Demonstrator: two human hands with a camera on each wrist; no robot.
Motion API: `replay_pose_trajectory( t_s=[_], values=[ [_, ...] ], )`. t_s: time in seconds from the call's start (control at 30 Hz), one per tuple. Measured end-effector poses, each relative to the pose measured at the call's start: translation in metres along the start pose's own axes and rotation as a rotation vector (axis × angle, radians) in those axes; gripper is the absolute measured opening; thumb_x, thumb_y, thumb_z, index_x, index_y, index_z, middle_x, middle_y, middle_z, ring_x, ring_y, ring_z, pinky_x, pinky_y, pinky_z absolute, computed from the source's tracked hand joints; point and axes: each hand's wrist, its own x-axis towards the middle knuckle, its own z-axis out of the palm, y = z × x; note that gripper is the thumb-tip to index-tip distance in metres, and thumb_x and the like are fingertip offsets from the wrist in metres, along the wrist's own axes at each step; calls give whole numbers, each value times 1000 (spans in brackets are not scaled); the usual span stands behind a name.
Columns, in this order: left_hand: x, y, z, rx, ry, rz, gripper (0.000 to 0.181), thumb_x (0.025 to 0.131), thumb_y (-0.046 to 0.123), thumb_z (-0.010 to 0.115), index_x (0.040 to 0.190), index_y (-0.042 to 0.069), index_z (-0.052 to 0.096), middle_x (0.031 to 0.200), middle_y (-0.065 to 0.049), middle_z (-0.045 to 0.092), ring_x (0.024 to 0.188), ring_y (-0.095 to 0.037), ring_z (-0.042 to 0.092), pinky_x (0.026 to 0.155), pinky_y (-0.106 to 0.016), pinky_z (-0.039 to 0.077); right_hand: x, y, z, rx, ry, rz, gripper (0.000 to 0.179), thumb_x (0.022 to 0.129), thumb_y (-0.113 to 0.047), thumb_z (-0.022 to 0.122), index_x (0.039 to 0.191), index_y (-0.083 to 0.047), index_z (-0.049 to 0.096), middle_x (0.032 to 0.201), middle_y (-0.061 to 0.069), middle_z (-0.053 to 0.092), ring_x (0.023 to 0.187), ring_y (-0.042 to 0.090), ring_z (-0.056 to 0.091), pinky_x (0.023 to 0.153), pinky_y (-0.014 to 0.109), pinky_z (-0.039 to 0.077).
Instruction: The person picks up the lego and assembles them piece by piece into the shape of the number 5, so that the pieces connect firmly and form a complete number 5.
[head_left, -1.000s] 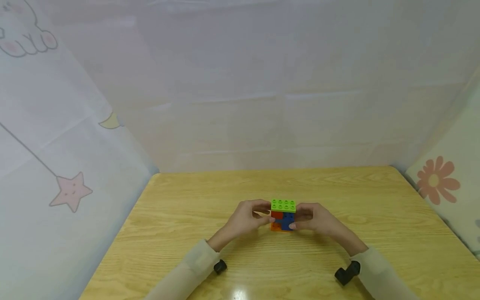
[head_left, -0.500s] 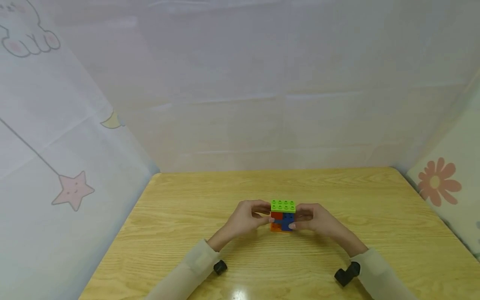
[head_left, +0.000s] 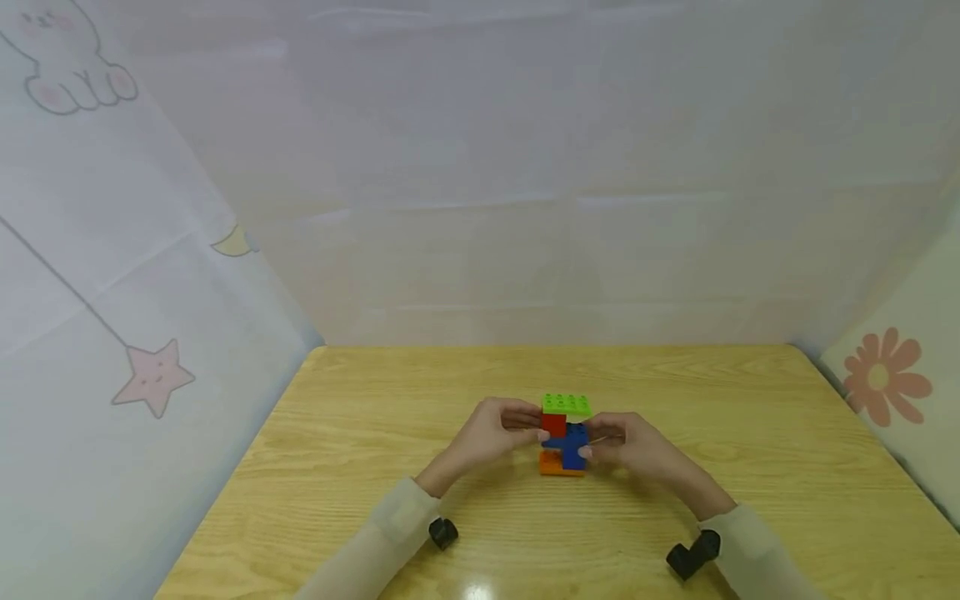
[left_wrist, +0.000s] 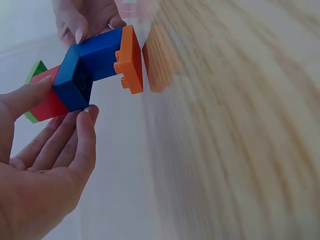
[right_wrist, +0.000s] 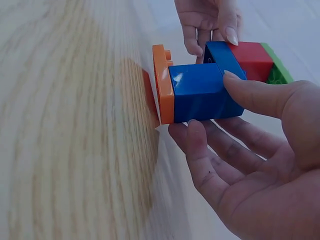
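Note:
A stack of toy building blocks stands between both hands in the head view. Its green studded plate (head_left: 566, 404) is on top, over a red block (head_left: 553, 426). Beneath the red is a wide blue brick (left_wrist: 72, 80), and under that brick's right part a second blue block (right_wrist: 197, 95). An orange plate (right_wrist: 162, 85) forms the base, close to the tabletop. My left hand (head_left: 487, 433) grips the stack near the red block and wide blue brick, thumb on the near side. On the opposite side, my right hand (head_left: 641, 446) holds the blue blocks between thumb and fingers.
A wood-grain table (head_left: 420, 375) lies under the hands. Pale cloth walls (head_left: 465, 208) close off its back and sides. Black wrist mounts (head_left: 442, 533) sit at both cuffs.
The stack has tilted or lifted, so more of its front shows: the green plate appears higher, the orange plate lower. Both hands keep their hold. The head view has shifted slightly.

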Motion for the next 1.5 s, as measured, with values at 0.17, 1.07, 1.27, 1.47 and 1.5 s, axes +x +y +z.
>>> replay_pose_trajectory(
  t_s=[0.17,1.07,1.27,1.47,1.5],
  values=[
    [6,-7,-6,-77,-18,-71,46,97,33,77,136,9,70,127,-9,76,113,-22,75,98,-39,62,2,-5,3,1,15,33,61,99,-34,75,144,1,58,135,20,68,116,28,71,90,41,64],
    [39,-26,-21,-487,18,-279,39,102,22,71,131,-4,70,122,-18,76,101,-23,78,101,-47,60,22,-6,14,379,-5,113,65,106,-25,66,151,15,42,138,29,62,112,28,74,97,45,62],
    [43,-30,-23,-461,8,-314,35,103,19,68,129,-4,72,126,-20,75,105,-26,77,100,-46,60,29,-6,14,363,33,135,61,105,-22,66,147,18,46,130,30,68,105,29,77,92,46,64],
    [46,-36,-22,-447,-1,-362,39,101,20,72,128,-8,71,120,-23,75,99,-26,78,94,-43,63,31,-5,15,338,55,177,54,104,-18,67,142,17,53,123,28,71,99,28,77,87,45,65],
    [47,-36,-22,-445,-2,-369,39,100,21,72,128,-8,71,120,-23,75,99,-27,78,94,-43,63,32,-6,15,333,56,185,53,104,-19,67,142,16,54,122,27,72,98,27,77,86,44,65]
  ],
)
